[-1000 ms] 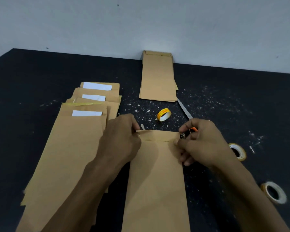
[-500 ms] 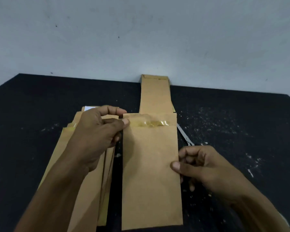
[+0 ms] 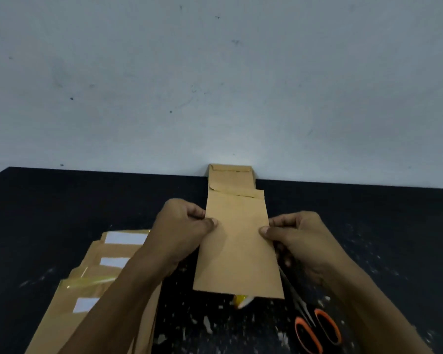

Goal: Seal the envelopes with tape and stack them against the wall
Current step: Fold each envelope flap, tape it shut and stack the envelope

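1. Fanned pile of brown paper envelopes [image 3: 87,290], white inserts showing, on the speckled black table [image 3: 36,213].
2. Left hand [image 3: 182,231] pinches the held envelope's [image 3: 237,246] left edge.
3. Right hand [image 3: 297,236] pinches its right edge, above the wall-side stack [image 3: 230,176].
4. Orange-handled scissors [image 3: 315,328], lower right.

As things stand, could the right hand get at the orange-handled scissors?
Probably not at once: the right hand pinches the envelope that both hands hold. The scissors lie uncovered on the table just below that wrist, so once it lets go, the way looks free.
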`<state>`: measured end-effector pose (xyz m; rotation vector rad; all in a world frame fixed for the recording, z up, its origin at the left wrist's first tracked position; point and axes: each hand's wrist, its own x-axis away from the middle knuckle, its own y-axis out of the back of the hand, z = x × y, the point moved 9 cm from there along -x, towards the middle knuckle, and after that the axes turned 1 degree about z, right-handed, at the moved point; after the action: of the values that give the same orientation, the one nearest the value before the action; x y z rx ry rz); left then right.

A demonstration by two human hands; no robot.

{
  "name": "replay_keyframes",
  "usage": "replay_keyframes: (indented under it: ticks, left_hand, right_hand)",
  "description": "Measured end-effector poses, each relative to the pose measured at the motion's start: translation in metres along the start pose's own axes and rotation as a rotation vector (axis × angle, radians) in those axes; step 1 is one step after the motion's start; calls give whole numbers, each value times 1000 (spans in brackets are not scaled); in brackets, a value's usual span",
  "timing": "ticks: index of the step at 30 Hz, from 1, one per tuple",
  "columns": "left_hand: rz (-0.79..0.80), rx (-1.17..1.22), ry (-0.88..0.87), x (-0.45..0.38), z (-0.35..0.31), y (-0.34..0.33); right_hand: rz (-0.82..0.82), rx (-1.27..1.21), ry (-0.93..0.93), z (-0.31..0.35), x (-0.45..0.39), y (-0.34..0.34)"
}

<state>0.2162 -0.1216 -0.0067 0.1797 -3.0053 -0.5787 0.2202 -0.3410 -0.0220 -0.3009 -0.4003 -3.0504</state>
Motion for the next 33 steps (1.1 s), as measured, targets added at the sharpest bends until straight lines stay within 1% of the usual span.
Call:
replay_keyframes:
  ticks: [3,9,13,18,24,27,33]
  left_hand:
    - [-44,-78,13,-45,1,-2]
    - [-111,-208,-21,-106,-1,-10]
    - [-113,-302,-36,-127,4,-20]
    - [-132,-366,-78,-133,9,-29]
    - [-150,-382,-103,-127,4,-27]
    - [-159,-374,-145,-113,-3,-18]
    - [-132,-362,-290,-49,-24,16]
  right_hand:
    - [-67,82,30,8,-46,2]
    - [-194,226,104,14,-117,1]
    - [-265,385,94,10,-135,2]
    - [-340,548,103,11,-128,5]
    - [-334,570,114,12,-119,6]
    - [-325,587,205,21,-104,3]
    - [-195,546,412,47,-44,-41]
